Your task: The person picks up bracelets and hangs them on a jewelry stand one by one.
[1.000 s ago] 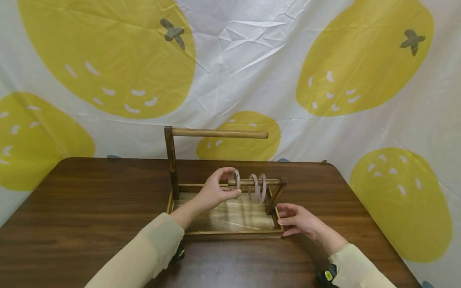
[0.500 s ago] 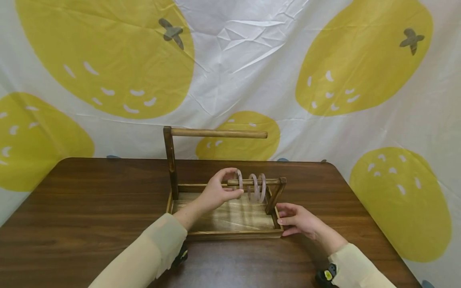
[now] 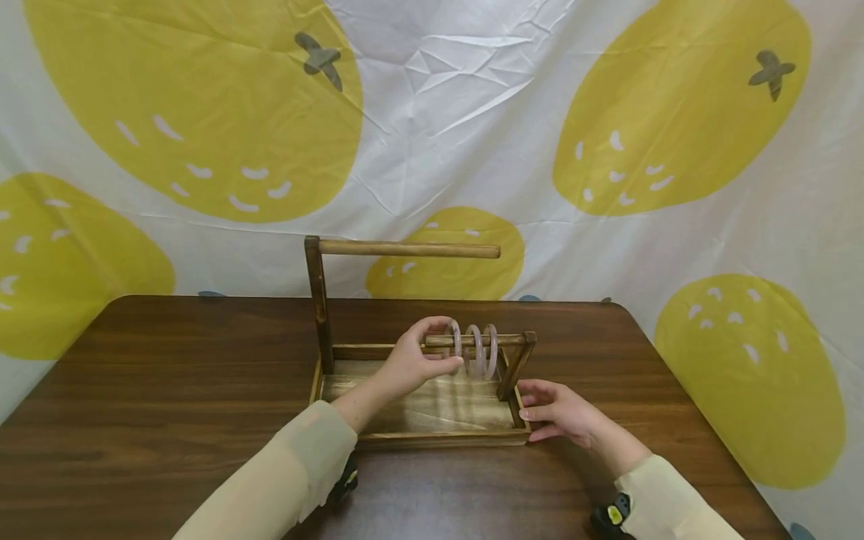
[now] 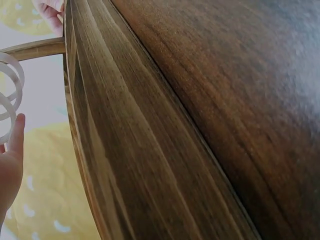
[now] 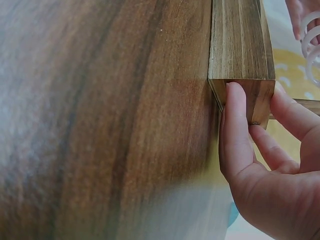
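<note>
On the table stands a wooden bangle stand (image 3: 445, 437), a shallow tray with a tall post and a shorter post, each carrying a horizontal rod. My left hand (image 3: 416, 362) pinches a pale, translucent bangle (image 3: 457, 341) between thumb and fingers, the bangle around the lower rod (image 3: 436, 340). Two more pale bangles (image 3: 491, 352) hang on that rod, closer to the short post (image 3: 516, 367). My right hand (image 3: 563, 414) holds the tray's right end; in the right wrist view its fingers (image 5: 235, 120) touch the end face and edge. The left fingers' far side is partly hidden.
The upper rod (image 3: 412, 250) juts rightward from the tall post (image 3: 319, 307), above and behind the left hand, its right end free. Dark brown table (image 3: 169, 390) surrounds the stand. Behind it hangs a white cloth (image 3: 466, 135) printed with yellow fruit.
My left hand has slid the pinched bangle to the right along the lower rod, closer to the other two bangles. The right hand stays at the tray's end.
</note>
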Tool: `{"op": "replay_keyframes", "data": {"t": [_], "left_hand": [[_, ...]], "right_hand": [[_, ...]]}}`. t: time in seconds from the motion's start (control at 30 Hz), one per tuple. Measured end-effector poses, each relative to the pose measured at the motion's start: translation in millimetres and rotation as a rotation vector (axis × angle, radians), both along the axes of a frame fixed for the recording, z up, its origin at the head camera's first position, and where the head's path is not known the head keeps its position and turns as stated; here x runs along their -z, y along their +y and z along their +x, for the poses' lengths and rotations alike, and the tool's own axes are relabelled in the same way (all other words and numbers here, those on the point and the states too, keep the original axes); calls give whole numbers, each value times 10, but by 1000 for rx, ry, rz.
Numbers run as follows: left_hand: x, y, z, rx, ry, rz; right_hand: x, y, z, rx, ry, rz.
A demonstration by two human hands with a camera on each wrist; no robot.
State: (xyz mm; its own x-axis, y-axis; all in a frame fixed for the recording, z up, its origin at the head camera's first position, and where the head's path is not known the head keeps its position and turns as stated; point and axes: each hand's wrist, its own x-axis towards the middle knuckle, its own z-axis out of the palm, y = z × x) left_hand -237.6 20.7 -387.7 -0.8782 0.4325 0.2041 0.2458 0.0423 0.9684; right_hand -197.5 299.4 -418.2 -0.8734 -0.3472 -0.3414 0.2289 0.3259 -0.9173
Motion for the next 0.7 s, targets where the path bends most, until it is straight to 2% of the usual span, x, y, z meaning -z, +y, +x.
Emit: {"op": "replay_keyframes", "data": {"t": [0.47, 0.7], "left_hand": [[13, 44, 20, -2, -73, 7], [35, 73, 28, -47, -34, -8]], "right_hand": [[4, 5, -3, 3, -2, 2], [1, 6, 0, 0, -3, -1]]}}
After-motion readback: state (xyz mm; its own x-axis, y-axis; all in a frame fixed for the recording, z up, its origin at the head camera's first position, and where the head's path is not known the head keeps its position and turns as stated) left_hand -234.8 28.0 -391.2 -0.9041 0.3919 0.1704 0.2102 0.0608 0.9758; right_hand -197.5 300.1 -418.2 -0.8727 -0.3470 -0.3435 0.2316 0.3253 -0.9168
